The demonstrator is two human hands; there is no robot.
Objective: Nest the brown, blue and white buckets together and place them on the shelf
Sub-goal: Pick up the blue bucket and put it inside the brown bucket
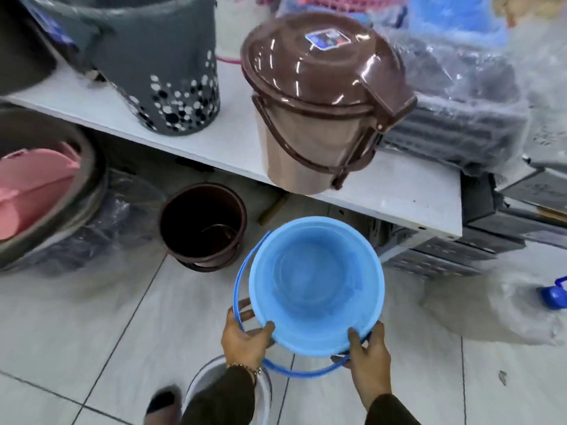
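I hold a light blue bucket (316, 283) above the tiled floor, its mouth facing me and its blue handle hanging down. My left hand (245, 338) grips its near rim on the left, and my right hand (368, 354) grips the rim on the right. A dark brown bucket (202, 225) stands open on the floor to the upper left, just under the white shelf (399, 197). A white bucket (202, 381) sits on the floor below my left arm, mostly hidden by the sleeve.
On the shelf stand a lidded brown bucket (319, 102), a grey dotted bin (159, 62) and wrapped grey trays (460, 111). A large basin holding pink lids (36, 185) sits at the left. Plastic wrap (491, 308) and a blue object (552, 296) lie at the right.
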